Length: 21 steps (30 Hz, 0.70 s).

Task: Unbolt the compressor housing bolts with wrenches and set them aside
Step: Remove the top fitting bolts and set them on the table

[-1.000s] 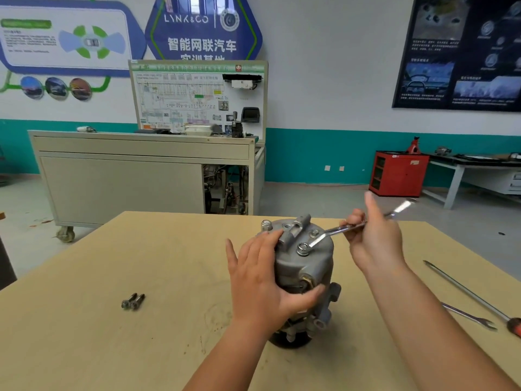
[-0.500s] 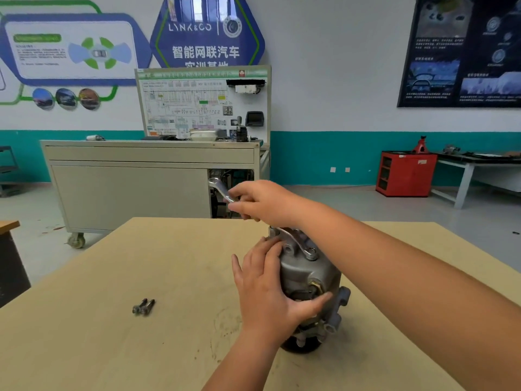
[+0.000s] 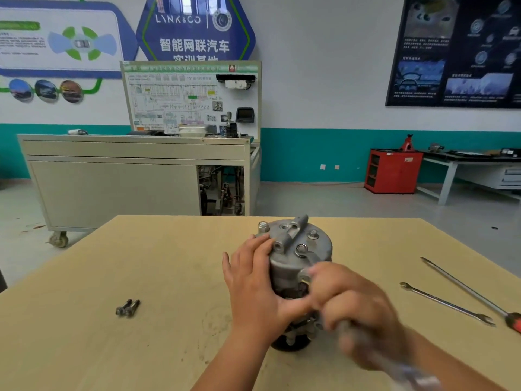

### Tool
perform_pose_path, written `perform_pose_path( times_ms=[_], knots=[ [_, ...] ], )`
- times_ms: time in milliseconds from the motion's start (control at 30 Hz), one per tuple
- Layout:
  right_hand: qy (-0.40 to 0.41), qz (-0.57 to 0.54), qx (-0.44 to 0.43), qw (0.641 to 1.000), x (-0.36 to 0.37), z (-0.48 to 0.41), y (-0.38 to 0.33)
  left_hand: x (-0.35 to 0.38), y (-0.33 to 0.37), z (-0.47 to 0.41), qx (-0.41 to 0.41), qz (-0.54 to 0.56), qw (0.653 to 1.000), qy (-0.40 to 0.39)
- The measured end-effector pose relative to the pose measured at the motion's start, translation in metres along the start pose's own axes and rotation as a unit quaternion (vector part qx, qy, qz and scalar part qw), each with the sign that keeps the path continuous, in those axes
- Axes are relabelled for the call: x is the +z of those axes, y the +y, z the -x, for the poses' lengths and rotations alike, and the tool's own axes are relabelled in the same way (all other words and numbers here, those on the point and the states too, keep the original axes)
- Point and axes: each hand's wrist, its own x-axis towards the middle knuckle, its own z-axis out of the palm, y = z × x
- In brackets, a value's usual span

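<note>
A grey metal compressor (image 3: 298, 249) stands upright on the wooden table (image 3: 141, 263). Bolt heads (image 3: 301, 249) show on its top face. My left hand (image 3: 253, 283) grips the housing's left side, thumb across the front. My right hand (image 3: 355, 309), motion-blurred, grips a wrench (image 3: 394, 365) in front of the housing; the wrench's ring end (image 3: 305, 275) lies near the housing's front side, its handle trailing toward the lower right. Two removed bolts (image 3: 127, 307) lie side by side on the table at the left.
A second open-ended wrench (image 3: 446, 303) and a long screwdriver (image 3: 468, 292) with a red handle lie on the table at the right. Beyond the table stand a grey wheeled training bench (image 3: 112, 187) and a red cabinet (image 3: 393, 170).
My right hand swung the wrench from the right, over to the left behind the housing, and has now come down in front of it, off the top bolt. My left hand kept its grip.
</note>
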Motion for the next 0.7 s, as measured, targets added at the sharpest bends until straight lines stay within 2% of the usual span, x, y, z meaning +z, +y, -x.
perform_pose_path(
  times_ms=[33, 67, 133, 167, 233, 267, 300, 367, 433, 500, 567, 700],
  knots=[
    [0.108, -0.052, 0.072, 0.990, -0.004, 0.013, -0.002, 0.000, -0.002, 0.000, -0.011, -0.055, 0.998, -0.002],
    [0.216, -0.146, 0.146, 0.954, -0.007, 0.020, -0.003, -0.001, -0.001, 0.001, -0.015, -0.111, 0.994, 0.017],
    [0.389, -0.323, 0.241, 0.828, -0.012, 0.013, 0.006, 0.000, 0.002, -0.002, -0.016, -0.146, 0.989, 0.019],
    [0.460, -0.350, 0.280, 0.766, -0.015, 0.005, 0.019, -0.001, 0.006, -0.004, -0.031, -0.145, 0.989, 0.006],
    [0.531, -0.339, 0.388, 0.673, -0.021, -0.016, 0.055, -0.003, 0.006, -0.003, -0.051, -0.139, 0.989, -0.003],
    [0.508, -0.317, 0.460, 0.656, -0.022, -0.029, 0.074, -0.003, 0.006, -0.003, -0.050, -0.147, 0.988, 0.006],
    [0.440, -0.260, 0.537, 0.671, -0.021, -0.040, 0.092, -0.004, 0.009, -0.004, -0.052, -0.153, 0.987, 0.008],
    [0.216, -0.072, 0.637, 0.737, -0.016, -0.058, 0.122, -0.004, 0.008, -0.004, -0.048, -0.143, 0.988, 0.015],
    [0.008, 0.050, 0.629, 0.776, -0.005, -0.078, 0.138, -0.003, 0.009, -0.004, -0.040, -0.138, 0.989, 0.023],
    [-0.143, 0.125, 0.573, 0.798, 0.010, -0.101, 0.139, -0.002, 0.007, -0.005, -0.036, -0.141, 0.989, 0.026],
    [-0.238, 0.161, 0.494, 0.820, 0.025, -0.118, 0.130, -0.003, 0.006, -0.004, -0.037, -0.148, 0.988, 0.021],
    [-0.315, 0.154, 0.337, 0.874, 0.047, -0.134, 0.099, 0.000, 0.004, -0.006, -0.031, -0.149, 0.988, 0.038]
  ],
)
